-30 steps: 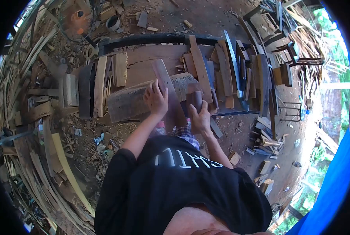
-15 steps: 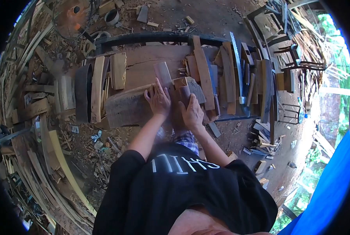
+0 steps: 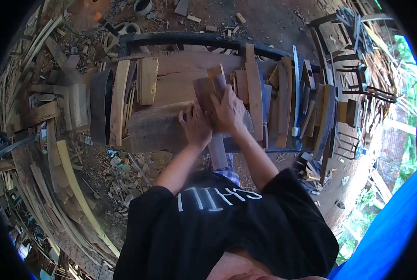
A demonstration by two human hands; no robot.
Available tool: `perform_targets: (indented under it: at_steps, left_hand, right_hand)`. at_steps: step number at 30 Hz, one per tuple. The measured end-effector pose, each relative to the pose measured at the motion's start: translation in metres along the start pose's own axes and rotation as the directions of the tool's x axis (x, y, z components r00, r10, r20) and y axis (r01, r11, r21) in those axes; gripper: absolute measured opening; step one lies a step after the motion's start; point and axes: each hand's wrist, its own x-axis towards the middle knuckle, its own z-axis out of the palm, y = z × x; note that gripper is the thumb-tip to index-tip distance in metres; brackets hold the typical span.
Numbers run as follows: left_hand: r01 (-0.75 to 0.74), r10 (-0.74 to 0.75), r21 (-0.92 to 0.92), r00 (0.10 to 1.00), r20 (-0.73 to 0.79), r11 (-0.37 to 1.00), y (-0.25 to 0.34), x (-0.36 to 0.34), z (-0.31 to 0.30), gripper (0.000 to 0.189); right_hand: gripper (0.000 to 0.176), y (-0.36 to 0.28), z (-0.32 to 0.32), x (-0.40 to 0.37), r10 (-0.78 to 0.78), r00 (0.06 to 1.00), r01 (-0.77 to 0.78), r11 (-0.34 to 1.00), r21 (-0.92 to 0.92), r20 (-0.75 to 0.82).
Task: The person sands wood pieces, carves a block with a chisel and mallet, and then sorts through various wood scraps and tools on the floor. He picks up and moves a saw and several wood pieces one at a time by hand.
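Note:
A narrow wooden board (image 3: 217,154) lies crosswise over a thick grey timber (image 3: 155,126) on the bench, its near end close to my legs. My right hand (image 3: 229,112) is closed around a brown wooden block (image 3: 216,77), which sits on the far part of the board; the block's underside is hidden. My left hand (image 3: 198,128) rests at the board's left side and on the timber, its fingers apart and slightly bent. Part of the board is covered by both hands.
Right of my hands, several wood strips (image 3: 254,88) and a handsaw (image 3: 296,93) lie across the bench. Planks (image 3: 120,100) lie at its left. A dark rail (image 3: 185,38) runs along the far edge. Scraps (image 3: 124,172) litter the ground, and a chair (image 3: 364,84) stands at right.
My right hand has pushed the block away from me along the board. My left hand has shifted slightly nearer and right, its fingers more bent. The camera view has shifted a little.

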Motion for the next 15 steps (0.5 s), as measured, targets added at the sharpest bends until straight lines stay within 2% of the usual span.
perform_targets:
  at_steps: [1, 4, 6, 7, 9, 11, 13, 15]
  left_hand:
    - [0.002, -0.002, -0.004, 1.0, -0.007, 1.0, -0.001, 0.0, -0.001, 0.062]
    - [0.028, -0.028, -0.01, 1.0, -0.001, 1.0, -0.001, 0.003, 0.002, 0.061]
    - [-0.003, 0.002, 0.043, 0.999, 0.032, 0.999, 0.0, 0.003, -0.002, 0.06]
    - [0.0, -0.002, 0.046, 0.999, 0.042, 0.999, 0.001, 0.002, -0.003, 0.06]
    - [0.004, -0.007, 0.04, 0.996, 0.085, 0.999, 0.001, 0.002, -0.005, 0.059]
    - [-0.001, -0.001, 0.042, 0.998, 0.058, 0.999, 0.0, 0.003, -0.003, 0.058]
    - [-0.017, 0.016, 0.04, 0.999, 0.028, 0.999, -0.002, 0.002, -0.002, 0.058]
    - [-0.001, 0.0, 0.029, 1.0, 0.022, 1.0, -0.001, 0.003, 0.0, 0.059]
  right_hand:
    - [0.06, 0.008, 0.0, -0.03, -0.044, 0.998, 0.045, 0.999, 0.015, -0.053]
    - [0.061, 0.029, -0.005, -0.091, -0.02, 0.999, 0.02, 1.0, 0.004, 0.037]
    - [0.064, 0.023, -0.01, -0.099, 0.124, 0.981, -0.13, 0.991, 0.03, 0.148]
    - [0.062, 0.022, 0.001, -0.081, 0.041, 0.999, -0.042, 0.999, 0.007, 0.014]
    - [0.056, 0.004, 0.002, -0.011, 0.012, 1.0, -0.012, 1.0, 0.014, -0.01]
    - [0.051, -0.008, 0.013, 0.051, -0.157, 0.979, 0.164, 0.985, 0.051, -0.128]
    - [0.047, -0.021, 0.012, 0.085, -0.229, 0.973, 0.229, 0.973, -0.001, -0.014]
    - [0.046, -0.031, -0.005, 0.068, -0.245, 0.97, 0.245, 0.969, 0.039, -0.002]
